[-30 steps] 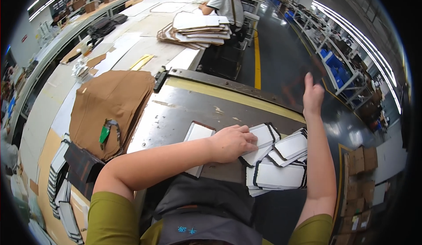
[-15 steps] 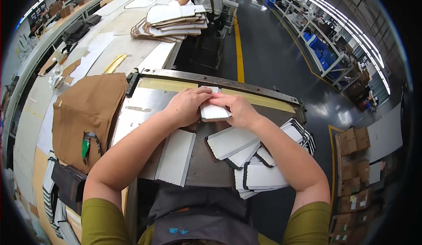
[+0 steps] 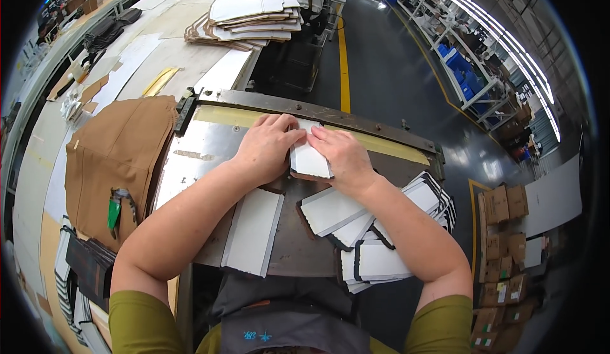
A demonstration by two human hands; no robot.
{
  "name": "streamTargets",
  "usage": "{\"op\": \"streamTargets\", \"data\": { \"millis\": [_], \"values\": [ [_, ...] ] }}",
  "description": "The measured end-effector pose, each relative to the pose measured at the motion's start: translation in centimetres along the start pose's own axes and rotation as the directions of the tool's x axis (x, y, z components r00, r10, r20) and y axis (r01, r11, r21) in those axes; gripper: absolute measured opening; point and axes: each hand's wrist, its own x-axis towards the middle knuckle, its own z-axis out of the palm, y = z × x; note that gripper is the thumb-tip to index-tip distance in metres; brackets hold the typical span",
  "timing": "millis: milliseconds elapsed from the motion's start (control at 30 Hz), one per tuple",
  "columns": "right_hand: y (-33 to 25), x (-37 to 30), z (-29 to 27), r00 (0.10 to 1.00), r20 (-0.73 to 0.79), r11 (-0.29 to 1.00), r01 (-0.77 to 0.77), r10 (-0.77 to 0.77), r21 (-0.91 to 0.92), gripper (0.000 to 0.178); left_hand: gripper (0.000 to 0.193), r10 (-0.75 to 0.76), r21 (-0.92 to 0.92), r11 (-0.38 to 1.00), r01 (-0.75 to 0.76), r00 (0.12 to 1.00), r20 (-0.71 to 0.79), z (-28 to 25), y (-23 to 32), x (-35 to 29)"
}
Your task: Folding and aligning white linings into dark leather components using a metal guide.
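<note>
A small white rectangular panel [image 3: 309,158] with dark edges lies near the metal bar at the far side of the steel work surface. My left hand [image 3: 270,145] presses its bent fingers along the panel's left edge. From the other side my right hand [image 3: 345,158] grips it, fingers over its top and thumb side hidden. Just below my left wrist lies another white panel [image 3: 254,230] with grey side strips. Several similar panels [image 3: 333,209] are fanned out beneath my right forearm, partly covered by it.
A metal bar [image 3: 254,102] crosses the far edge of the work surface. Brown fabric [image 3: 114,157] with a green-handled tool [image 3: 114,211] lies to the left, above dark folded pieces [image 3: 92,262]. White panels [image 3: 254,11] are stacked farther off, near a co-worker. Cardboard boxes [image 3: 499,204] stand at right.
My fingers, which overlapped across the panel's top, have drawn apart to its two sides, so more of its white face shows. The whole view has shifted slightly.
</note>
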Motion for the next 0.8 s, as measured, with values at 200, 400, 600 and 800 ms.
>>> {"op": "streamTargets", "data": {
  "millis": [200, 400, 600, 800],
  "values": [
    [-0.3, 0.3, -0.3, 0.999, 0.041, 1.000, -0.018, 0.018, 0.014, 0.056, 0.047, 0.034, 0.083, 0.996, -0.028, 0.997, -0.064, 0.3, -1.0, -0.4],
    [-0.1, 0.2, -0.6, 0.999, 0.035, 0.999, -0.032, 0.032, 0.003, 0.054, 0.046, 0.011, 0.079, 0.997, -0.006, 0.998, -0.058, 0.2, -0.4, -0.1],
    [-0.7, 0.4, -1.0, 0.999, 0.035, 1.000, -0.016, 0.016, 0.006, 0.052, 0.042, -0.009, 0.101, 0.995, 0.016, 0.997, -0.073, 0.3, -0.8, -0.5],
    [-0.7, 0.1, -0.8, 0.997, 0.055, 0.978, -0.072, 0.062, 0.198, 0.053, 0.037, 0.090, -0.087, 0.992, -0.088, 0.996, 0.013, 1.3, -0.5, 0.0]
  ]
}}
